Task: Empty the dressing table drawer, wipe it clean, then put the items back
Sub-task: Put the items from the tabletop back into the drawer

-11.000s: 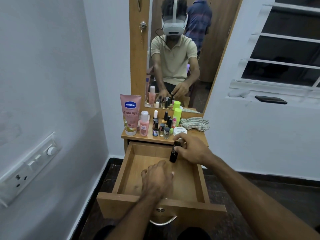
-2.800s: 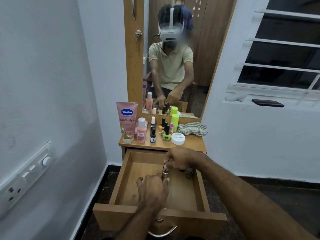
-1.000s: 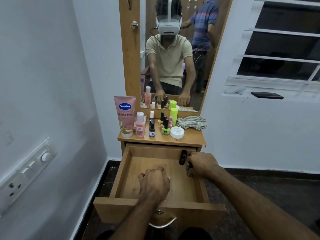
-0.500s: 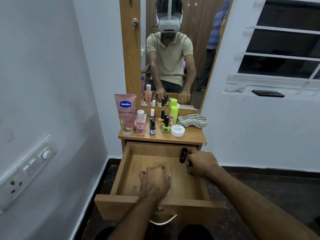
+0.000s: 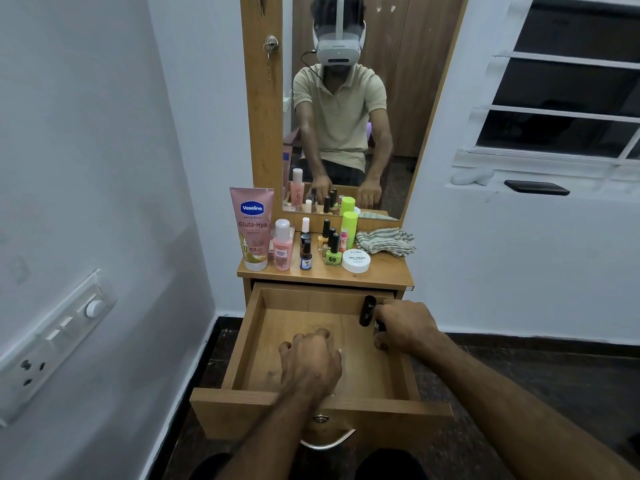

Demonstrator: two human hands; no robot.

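The wooden drawer point(image 5: 313, 412) is pulled out below the dressing table top point(image 5: 389, 271). My left hand point(image 5: 311, 365) rests on the drawer floor near the front, fingers curled, nothing visible in it. My right hand point(image 5: 407, 329) is at the back right corner, closed around a small dark bottle that it mostly hides. A black tube point(image 5: 367, 310) stands upright there, touching my fingertips. On the top stand a pink Vaseline tube point(image 5: 252, 226), a pink bottle point(image 5: 282, 245), several nail polish bottles point(image 5: 333, 254), a lime can point(image 5: 349, 225) and a white jar point(image 5: 356, 260).
A striped cloth point(image 5: 384, 240) lies crumpled at the back right of the top. The mirror point(image 5: 346, 116) rises behind it. A white wall with a switchboard point(image 5: 52, 344) is close on the left. A black phone point(image 5: 536, 187) lies on the window sill at right.
My right hand went from the drawer's middle to its back right corner and has stayed there for the last second. The left hand has not moved.
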